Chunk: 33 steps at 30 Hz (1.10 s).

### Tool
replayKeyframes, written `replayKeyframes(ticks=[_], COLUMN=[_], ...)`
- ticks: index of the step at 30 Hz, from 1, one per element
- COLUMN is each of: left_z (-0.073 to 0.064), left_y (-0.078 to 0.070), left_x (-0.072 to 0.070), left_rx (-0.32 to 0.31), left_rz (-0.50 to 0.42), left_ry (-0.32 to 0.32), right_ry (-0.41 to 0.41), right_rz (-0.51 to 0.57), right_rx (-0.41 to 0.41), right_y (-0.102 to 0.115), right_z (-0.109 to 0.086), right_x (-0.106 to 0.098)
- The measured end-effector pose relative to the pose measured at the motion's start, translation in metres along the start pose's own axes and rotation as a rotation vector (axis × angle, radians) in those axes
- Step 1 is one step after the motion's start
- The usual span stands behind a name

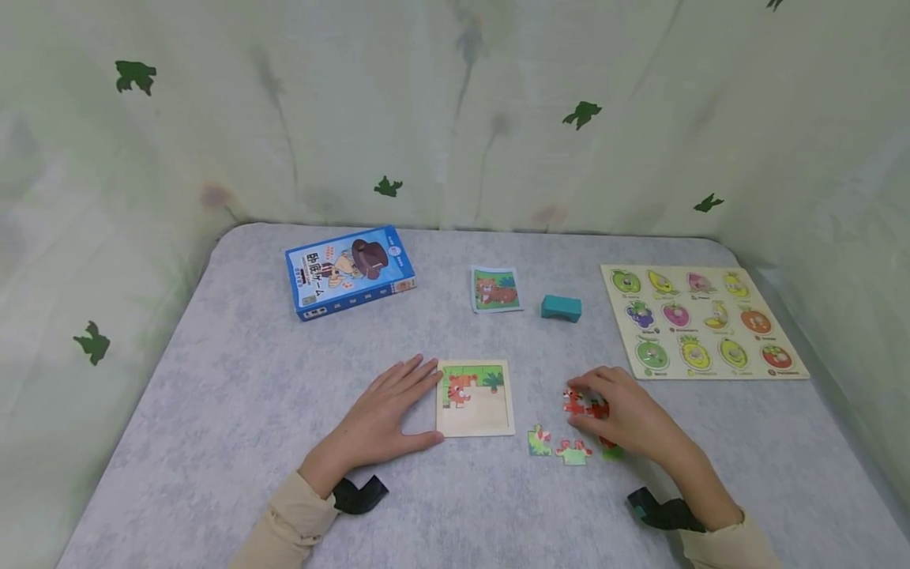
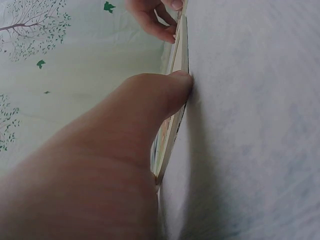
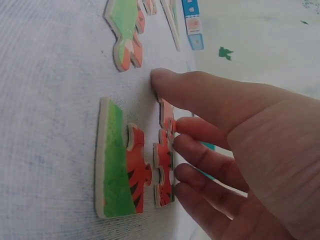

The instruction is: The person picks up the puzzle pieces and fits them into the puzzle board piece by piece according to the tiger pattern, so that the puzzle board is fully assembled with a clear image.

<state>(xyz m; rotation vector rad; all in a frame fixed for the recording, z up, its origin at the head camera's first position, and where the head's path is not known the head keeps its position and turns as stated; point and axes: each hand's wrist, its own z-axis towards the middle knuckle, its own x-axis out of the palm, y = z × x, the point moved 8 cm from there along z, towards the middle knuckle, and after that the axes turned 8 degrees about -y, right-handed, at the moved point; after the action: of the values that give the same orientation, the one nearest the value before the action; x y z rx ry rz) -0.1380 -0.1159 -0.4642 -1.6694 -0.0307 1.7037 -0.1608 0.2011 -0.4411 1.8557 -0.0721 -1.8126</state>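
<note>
A small, screened-off play or tabletop-activity spot; which kind of building it stands in cannot be told. Pale, creased hangings (image 1: 441,103) with faded flower stems and dark green leaf-like shapes enclose the back and both sides; the left wrist view adds a printed tree (image 2: 37,27). Within them, a mottled grey worktop (image 1: 213,427) carries a wooden jigsaw (image 1: 475,424), a fruit picture board (image 1: 704,324) and a blue boxed game (image 1: 348,273).

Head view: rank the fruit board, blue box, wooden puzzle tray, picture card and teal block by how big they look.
Largest to smallest, as they appear:
1. Fruit board
2. Blue box
3. Wooden puzzle tray
4. Picture card
5. Teal block

The tray sits nearer the camera, which flatters it.
</note>
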Motion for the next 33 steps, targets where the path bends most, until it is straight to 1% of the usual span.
replayKeyframes(ticks=[3,9,15,25,33], left_z=[0.0005,0.0007,0.0006,0.0004,0.0001], left_y=[-0.0001,-0.0002,0.0001,-0.0003,-0.0004], left_x=[0.0008,0.0001,0.0005,0.0002,0.0003], left_rx=[0.001,-0.002,-0.005,-0.009,-0.01], left_rz=[0.001,0.002,0.004,0.008,0.009], left_ry=[0.001,-0.001,0.003,0.003,0.006], right_ry=[-0.001,-0.011,-0.019,-0.057,-0.071], right_rz=[0.007,0.004,-0.025,-0.029,-0.027], right_rx=[0.01,0.002,-0.001,-0.044,-0.052], right_y=[-0.0017,-0.0014,-0.0001,0.0035,0.008], right_z=[-0.0003,0.0007,0.001,0.0028,0.0052], right_x=[0.0006,-0.0001,-0.0024,-0.0051,-0.0065])
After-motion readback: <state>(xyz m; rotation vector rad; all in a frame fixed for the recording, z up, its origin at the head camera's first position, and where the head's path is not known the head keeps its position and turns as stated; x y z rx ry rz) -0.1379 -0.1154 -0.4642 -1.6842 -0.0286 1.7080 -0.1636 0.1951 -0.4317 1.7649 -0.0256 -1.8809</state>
